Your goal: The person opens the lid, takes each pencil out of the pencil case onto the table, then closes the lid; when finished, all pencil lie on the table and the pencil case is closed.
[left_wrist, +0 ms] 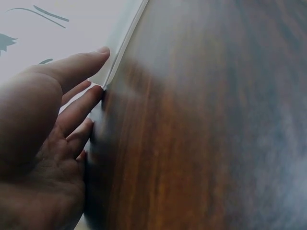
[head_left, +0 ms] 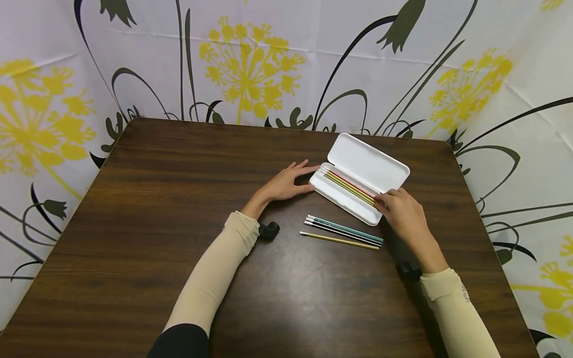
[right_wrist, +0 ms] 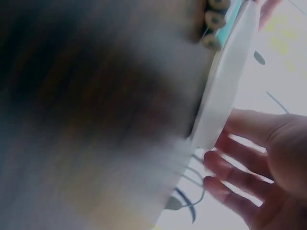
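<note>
A white pencil case lies with its lid raised on the far side. Inside it, yellow and red pencils run along its length. My left hand rests at the case's left end, thumb and index fingertip touching it, fingers mostly straight and spread. My right hand reaches over the right end, thumb and fingers at the pencils' ends, which they cover. In the right wrist view, the case wall hides the thumb's tip. Teal and black pencils lie side by side just in front of the case.
A yellow pencil lies a little apart from the teal and black ones, nearest me. The dark wooden table ends at a flower-patterned cloth behind it and at both sides. The case stands near the table's back right.
</note>
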The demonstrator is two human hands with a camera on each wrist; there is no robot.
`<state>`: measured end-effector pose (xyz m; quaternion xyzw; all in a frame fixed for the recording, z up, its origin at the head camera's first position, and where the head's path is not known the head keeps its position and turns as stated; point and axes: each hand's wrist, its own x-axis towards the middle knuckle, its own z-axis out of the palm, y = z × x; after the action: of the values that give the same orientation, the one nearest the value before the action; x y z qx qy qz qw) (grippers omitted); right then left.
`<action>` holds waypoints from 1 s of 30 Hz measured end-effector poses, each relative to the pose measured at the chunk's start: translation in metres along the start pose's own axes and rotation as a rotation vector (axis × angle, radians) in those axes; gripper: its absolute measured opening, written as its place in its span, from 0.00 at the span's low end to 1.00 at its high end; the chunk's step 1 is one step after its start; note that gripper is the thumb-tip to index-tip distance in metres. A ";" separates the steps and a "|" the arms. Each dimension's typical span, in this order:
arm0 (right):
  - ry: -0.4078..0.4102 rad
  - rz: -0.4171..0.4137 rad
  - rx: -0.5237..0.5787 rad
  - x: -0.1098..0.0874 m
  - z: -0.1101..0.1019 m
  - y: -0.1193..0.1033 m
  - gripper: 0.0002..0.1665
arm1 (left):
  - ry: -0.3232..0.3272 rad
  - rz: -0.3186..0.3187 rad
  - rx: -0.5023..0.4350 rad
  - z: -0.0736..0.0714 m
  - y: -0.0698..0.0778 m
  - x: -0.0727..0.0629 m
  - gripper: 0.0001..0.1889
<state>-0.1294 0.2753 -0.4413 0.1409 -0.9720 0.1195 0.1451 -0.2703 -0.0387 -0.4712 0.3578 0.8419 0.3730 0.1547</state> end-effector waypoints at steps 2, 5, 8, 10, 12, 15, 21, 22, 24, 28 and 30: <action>-0.023 -0.005 -0.032 0.001 -0.001 -0.003 0.06 | -0.001 0.003 0.002 0.000 0.000 0.000 0.34; -0.063 0.027 -0.028 0.002 -0.001 -0.006 0.06 | -0.002 0.001 0.001 0.000 0.000 -0.001 0.34; -0.075 0.062 0.008 0.002 0.000 -0.005 0.07 | -0.008 -0.005 0.000 0.001 0.001 -0.001 0.34; -0.060 0.058 0.031 0.001 0.001 -0.004 0.07 | -0.011 -0.010 0.002 0.002 0.000 -0.001 0.34; -0.034 0.035 0.045 0.001 0.002 -0.002 0.07 | -0.009 -0.010 0.004 0.002 0.000 -0.001 0.34; 0.010 -0.005 0.058 0.000 0.004 0.001 0.06 | -0.003 -0.010 0.002 0.002 -0.001 -0.001 0.34; 0.073 -0.004 0.168 -0.002 0.003 0.007 0.08 | -0.001 -0.003 -0.002 0.002 0.000 -0.001 0.34; 0.079 0.009 0.204 -0.003 0.002 0.008 0.08 | -0.001 -0.001 0.000 0.002 0.000 -0.001 0.34; 0.086 0.036 0.288 -0.005 0.000 0.010 0.09 | -0.002 0.001 0.003 0.002 0.000 -0.001 0.34; 0.103 0.093 0.436 -0.009 -0.007 0.014 0.10 | -0.005 -0.001 0.005 0.000 0.001 -0.001 0.34; 0.116 0.109 0.481 -0.009 -0.012 0.015 0.11 | -0.003 -0.002 0.003 -0.001 0.001 -0.001 0.34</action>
<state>-0.1228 0.2945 -0.4355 0.1118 -0.9119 0.3628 0.1562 -0.2698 -0.0398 -0.4694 0.3578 0.8427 0.3709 0.1560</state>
